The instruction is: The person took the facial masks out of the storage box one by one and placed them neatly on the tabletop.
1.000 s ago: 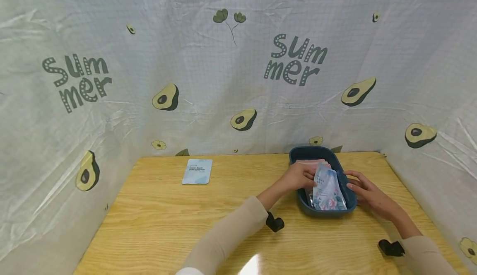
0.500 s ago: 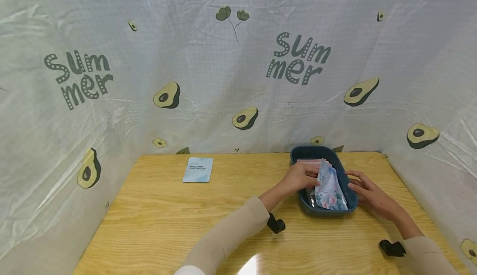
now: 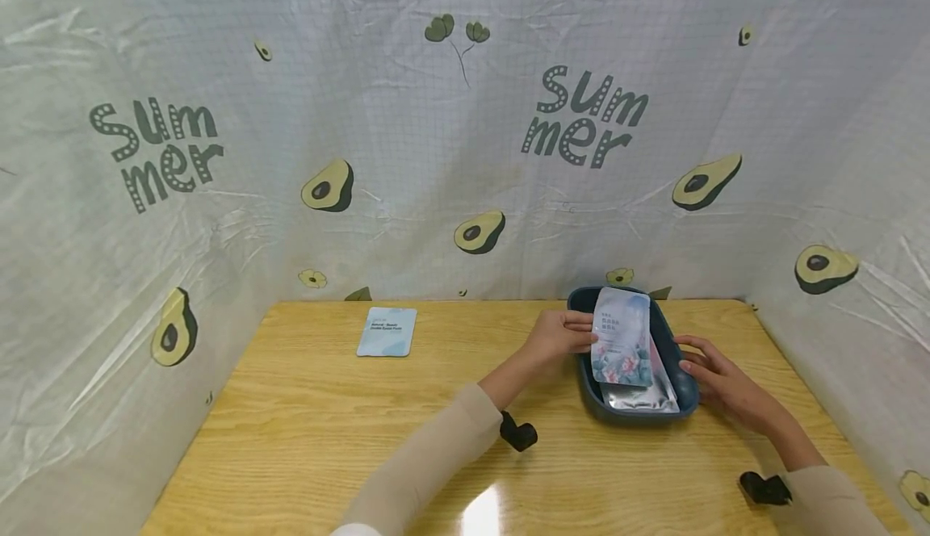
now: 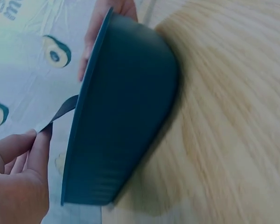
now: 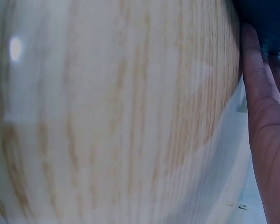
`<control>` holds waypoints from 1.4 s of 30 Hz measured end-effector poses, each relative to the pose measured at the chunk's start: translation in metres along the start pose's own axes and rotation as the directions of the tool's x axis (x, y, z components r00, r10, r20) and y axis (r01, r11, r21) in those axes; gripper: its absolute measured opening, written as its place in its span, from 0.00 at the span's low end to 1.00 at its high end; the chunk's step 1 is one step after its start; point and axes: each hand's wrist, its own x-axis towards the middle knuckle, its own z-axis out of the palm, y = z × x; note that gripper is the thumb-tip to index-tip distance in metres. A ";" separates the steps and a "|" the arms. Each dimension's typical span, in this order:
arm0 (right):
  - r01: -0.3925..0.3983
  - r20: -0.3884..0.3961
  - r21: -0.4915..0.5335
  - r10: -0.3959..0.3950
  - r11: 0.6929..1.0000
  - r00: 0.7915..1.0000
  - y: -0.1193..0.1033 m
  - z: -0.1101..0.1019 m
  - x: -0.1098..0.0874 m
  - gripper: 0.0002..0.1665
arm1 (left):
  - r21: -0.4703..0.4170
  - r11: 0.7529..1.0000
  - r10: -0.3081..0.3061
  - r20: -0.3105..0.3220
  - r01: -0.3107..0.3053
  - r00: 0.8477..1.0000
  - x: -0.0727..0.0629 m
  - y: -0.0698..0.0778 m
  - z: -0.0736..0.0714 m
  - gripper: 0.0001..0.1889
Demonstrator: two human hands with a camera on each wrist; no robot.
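My left hand (image 3: 554,336) pinches the left edge of a pale blue and pink sachet (image 3: 621,334) printed with flowers. The sachet is raised over a dark blue plastic bin (image 3: 639,417). Inside the bin, below it, lies a silver packet (image 3: 643,398), partly covered. In the left wrist view, thumb and fingers (image 4: 37,154) hold the sachet's edge just outside the bin's rim. My right hand (image 3: 730,383) rests against the bin's right side, its fingers fairly straight in the right wrist view.
A flat light blue packet (image 3: 387,332) lies at the back left of the wooden table (image 3: 327,439). Behind and beside the table hangs a white sheet (image 3: 407,140) with avocado prints. The bin stands near the back right.
My left hand has drawn the flowered sachet up and leftward out of the bin, uncovering the silver packet below. My right hand stays at the bin's side.
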 end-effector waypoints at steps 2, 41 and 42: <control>-0.006 -0.002 0.001 0.006 1.000 1.000 0.000 0.000 0.000 0.32 | -0.039 0.999 -0.001 0.001 0.001 1.000 0.000 0.000 -0.008 0.16; -0.017 -0.028 -0.042 0.016 0.999 0.999 0.003 -0.001 0.002 0.32 | 0.012 0.993 0.115 -0.053 -0.114 0.992 -0.046 0.036 -0.137 0.18; -0.018 -0.028 -0.042 0.016 0.999 0.999 0.003 -0.001 0.003 0.32 | 0.022 0.993 0.113 -0.056 -0.112 0.992 -0.048 0.036 -0.141 0.19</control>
